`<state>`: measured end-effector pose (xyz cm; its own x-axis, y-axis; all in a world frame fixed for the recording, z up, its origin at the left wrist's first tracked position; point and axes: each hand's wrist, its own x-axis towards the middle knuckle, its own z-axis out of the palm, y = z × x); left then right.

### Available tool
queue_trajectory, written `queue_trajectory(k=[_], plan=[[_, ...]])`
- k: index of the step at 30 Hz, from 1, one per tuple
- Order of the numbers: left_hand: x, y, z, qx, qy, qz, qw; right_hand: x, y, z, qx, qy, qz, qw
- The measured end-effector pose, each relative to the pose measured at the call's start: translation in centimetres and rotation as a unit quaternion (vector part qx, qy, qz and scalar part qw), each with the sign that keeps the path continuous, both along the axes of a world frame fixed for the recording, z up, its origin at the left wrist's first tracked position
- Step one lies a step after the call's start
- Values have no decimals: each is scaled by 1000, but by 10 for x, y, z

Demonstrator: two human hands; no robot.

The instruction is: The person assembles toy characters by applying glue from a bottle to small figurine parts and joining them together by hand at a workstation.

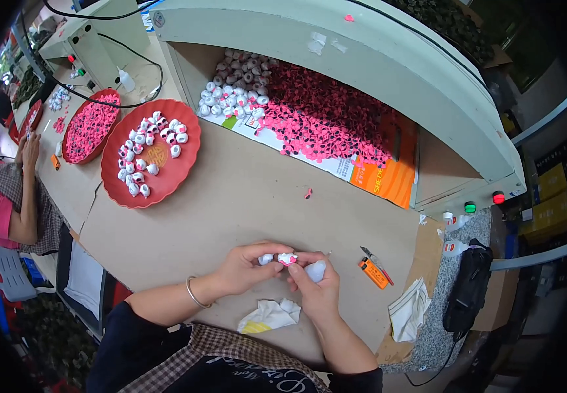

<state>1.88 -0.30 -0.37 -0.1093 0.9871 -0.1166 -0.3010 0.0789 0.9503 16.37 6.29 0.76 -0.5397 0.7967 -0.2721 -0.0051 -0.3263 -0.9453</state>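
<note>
My left hand [244,265], with a bangle on its wrist, is closed around small white rounded pieces. One white piece [265,259] shows between its fingers. Another white piece with a pink patch [288,259] sits at the fingertips where both hands meet. My right hand [319,291] pinches at that pink patch with thumb and finger. A small translucent white squeeze bottle [315,270] with a thin tip is tucked in the same right hand. Below the hands, a crumpled white and yellow cloth [270,317] lies on the table.
A red scalloped tray [188,157] holds white pieces with pink patches. White pieces [231,98] and a heap of pink-and-black patches [326,131] lie under the pale hood. An orange lighter [372,273] and tweezers [378,263] are at right. A co-worker [8,209] sits at left.
</note>
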Motion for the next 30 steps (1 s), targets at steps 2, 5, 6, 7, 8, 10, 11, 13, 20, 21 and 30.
queue_trajectory(k=[2,5,6,7,8,10,11,13,20,21,30], plan=[[0,1,2,33,15,5,999,-1,0,-2,-4,20,1,1000],[-2,1,9,-22,-78,-8,997,-1,-1,-2,4,60,-2,998],[-4,1,8,-17,-52,-7,999,-2,0,0,81,22,3,996],[-4,1,8,-12,-25,-5,1000,-2,0,1,157,-17,7,987],[-4,1,9,-12,-24,-5,1000,-1,0,1,156,-15,7,988],[-5,3,10,-25,-25,-8,999,-1,1,-3,164,-15,2,986],[-5,3,10,-24,-24,-9,999,-2,1,-2,165,-14,2,986],[-5,3,12,-52,-34,0,998,-3,4,2,144,-33,10,989],[-6,2,3,-38,-44,-3,998,-6,2,3,81,-41,8,996],[-7,2,5,-42,-46,-13,998,-6,3,4,30,-25,14,999],[1,0,0,-48,-76,7,996,-1,2,-5,121,-62,21,990]])
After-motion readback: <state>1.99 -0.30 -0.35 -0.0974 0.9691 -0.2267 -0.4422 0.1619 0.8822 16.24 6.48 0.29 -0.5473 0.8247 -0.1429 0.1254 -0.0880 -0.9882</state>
